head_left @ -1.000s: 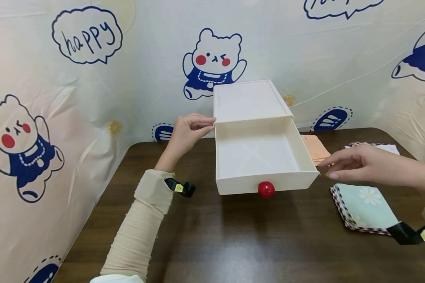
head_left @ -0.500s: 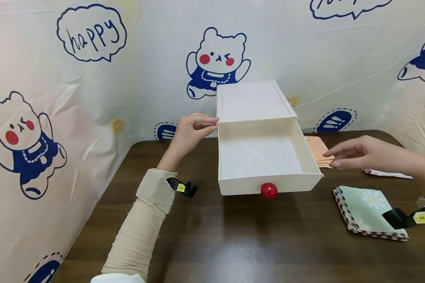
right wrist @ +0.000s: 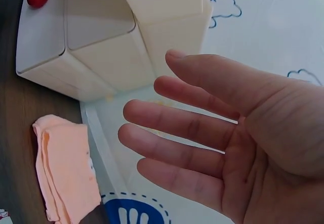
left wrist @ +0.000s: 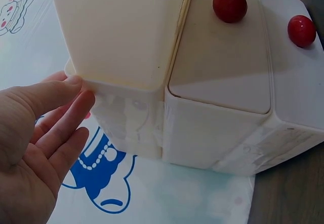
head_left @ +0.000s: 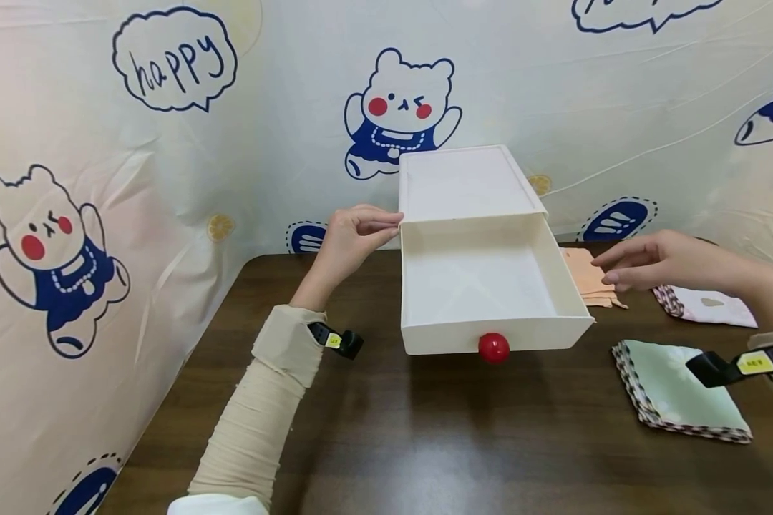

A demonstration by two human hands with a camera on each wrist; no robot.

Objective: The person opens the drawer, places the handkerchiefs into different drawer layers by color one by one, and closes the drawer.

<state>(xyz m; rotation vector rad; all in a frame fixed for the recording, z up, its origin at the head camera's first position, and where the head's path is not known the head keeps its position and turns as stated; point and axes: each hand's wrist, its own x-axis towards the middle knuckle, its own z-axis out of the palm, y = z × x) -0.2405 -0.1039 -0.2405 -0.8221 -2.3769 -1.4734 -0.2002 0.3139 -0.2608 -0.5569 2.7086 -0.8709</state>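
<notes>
A white drawer cabinet [head_left: 470, 182] stands at the back of the table, its top drawer [head_left: 441, 340] pulled well out and bare inside. The drawer has a red knob [head_left: 494, 347]. Two lower drawers, one with a red knob [left wrist: 230, 5], are pushed in, as the left wrist view shows. My left hand [head_left: 356, 236] pinches the cabinet's front left edge between thumb and forefinger. To the right of the drawer hovers my right hand [head_left: 673, 265], fingers extended and holding nothing. Behind its fingertips lies a folded peach cloth [head_left: 582, 272].
A folded pale green cloth [head_left: 673, 386] with a checked edge lies on the right of the brown table [head_left: 489, 443]. Behind it rests a whitish folded cloth [head_left: 711, 304], partly beneath my right forearm in view. A printed curtain [head_left: 283, 143] hangs close behind the cabinet.
My right hand has risen slightly and drawn a little away from the drawer's right side. The left hand keeps its place on the cabinet. The whole head view has shifted slightly.
</notes>
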